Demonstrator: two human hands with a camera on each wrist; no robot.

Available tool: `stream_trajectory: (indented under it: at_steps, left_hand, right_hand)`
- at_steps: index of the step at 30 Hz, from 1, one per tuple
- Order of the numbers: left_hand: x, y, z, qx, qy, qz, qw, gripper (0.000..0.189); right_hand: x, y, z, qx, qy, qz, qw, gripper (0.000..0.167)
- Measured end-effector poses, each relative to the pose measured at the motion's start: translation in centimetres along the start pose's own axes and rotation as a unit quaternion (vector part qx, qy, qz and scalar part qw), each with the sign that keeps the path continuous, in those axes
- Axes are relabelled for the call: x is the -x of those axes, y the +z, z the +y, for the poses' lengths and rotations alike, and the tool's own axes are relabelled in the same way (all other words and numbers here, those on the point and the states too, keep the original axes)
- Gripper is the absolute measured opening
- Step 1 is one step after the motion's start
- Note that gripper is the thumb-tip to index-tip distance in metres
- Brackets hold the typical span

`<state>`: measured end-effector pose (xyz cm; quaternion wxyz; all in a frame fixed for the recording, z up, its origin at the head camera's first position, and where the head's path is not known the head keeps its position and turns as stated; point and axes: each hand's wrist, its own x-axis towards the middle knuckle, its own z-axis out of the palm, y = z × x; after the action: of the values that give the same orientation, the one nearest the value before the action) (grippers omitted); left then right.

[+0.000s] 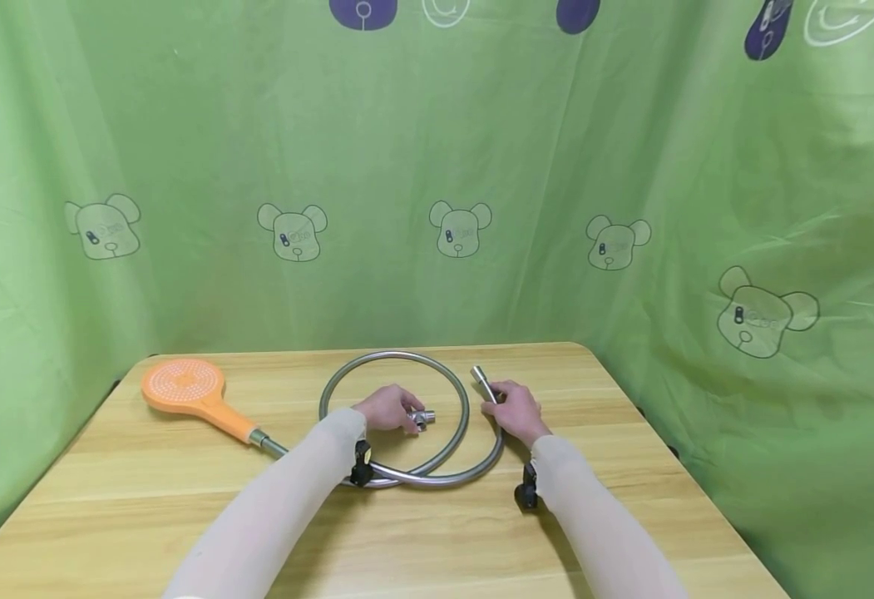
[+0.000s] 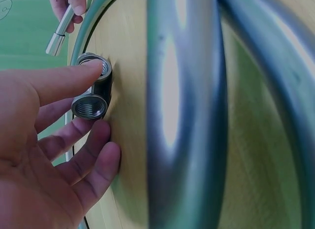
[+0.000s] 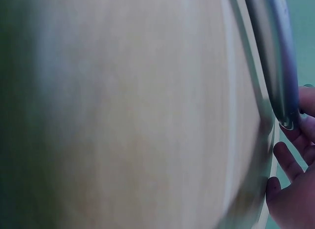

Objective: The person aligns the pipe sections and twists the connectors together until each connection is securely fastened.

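My left hand (image 1: 387, 408) pinches a small chrome pipe fitting (image 1: 425, 417) between thumb and fingers, inside the loop of a metal shower hose (image 1: 393, 355). In the left wrist view, two threaded openings of the fitting (image 2: 90, 107) face the camera, and the thumb lies over one of them. My right hand (image 1: 515, 409) grips the hose just below its free end, where a shiny metal connector (image 1: 479, 375) points up and away. The hose's other end joins the handle of an orange shower head (image 1: 184, 383) lying at the left.
Everything is on a light wood-grain table (image 1: 145, 507) with rounded far corners. The hose crosses itself in front, near the left wrist. A green curtain (image 1: 377, 150) with printed bear faces hangs behind the table and along its sides.
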<state>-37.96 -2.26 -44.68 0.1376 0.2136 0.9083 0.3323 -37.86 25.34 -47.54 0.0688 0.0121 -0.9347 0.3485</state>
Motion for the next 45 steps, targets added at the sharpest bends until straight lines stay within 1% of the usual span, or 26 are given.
stream_trajectory:
  at_steps: [7, 13, 16, 20, 23, 30, 36, 41, 45]
  left_hand:
    - [-0.39, 0.2, -0.35, 0.006, -0.011, 0.002, 0.9999, 0.044]
    - [-0.43, 0.27, -0.52, 0.0, -0.001, 0.005, 1.0, 0.042]
    - [-0.34, 0.19, -0.44, -0.009, 0.003, 0.007, 0.9999, 0.04]
    - [-0.25, 0.12, -0.35, -0.019, 0.004, 0.007, 0.9998, 0.036]
    - [-0.19, 0.13, -0.28, -0.021, 0.004, 0.01, 0.9997, 0.035]
    - [0.01, 0.31, -0.15, -0.013, -0.006, 0.019, 0.9997, 0.039]
    - [0.08, 0.23, -0.03, -0.021, 0.0, 0.017, 0.9996, 0.04]
    - [-0.07, 0.03, 0.05, -0.035, 0.002, 0.019, 0.9992, 0.043]
    - [-0.12, -0.1, -0.01, -0.026, -0.002, 0.023, 0.9994, 0.044]
  right_hand:
    - [0.08, 0.0, -0.15, -0.001, -0.002, 0.003, 1.0, 0.051]
    - [0.05, -0.2, -0.31, -0.014, 0.003, 0.002, 0.9999, 0.05]
    - [-0.1, -0.19, -0.28, -0.017, 0.005, 0.003, 0.9998, 0.046]
    - [-0.32, -0.08, -0.15, -0.023, 0.007, 0.005, 0.9997, 0.042]
    - [-0.39, -0.03, -0.11, -0.03, 0.007, 0.004, 0.9995, 0.042]
    - [-0.4, -0.02, -0.12, -0.04, 0.006, 0.001, 0.9992, 0.042]
    - [-0.31, -0.09, -0.29, -0.043, 0.011, -0.003, 0.999, 0.042]
    - [-0.34, -0.14, -0.51, -0.06, 0.014, -0.008, 0.9981, 0.041]
    - [-0.53, -0.08, -0.46, -0.066, 0.012, -0.01, 0.9977, 0.04]
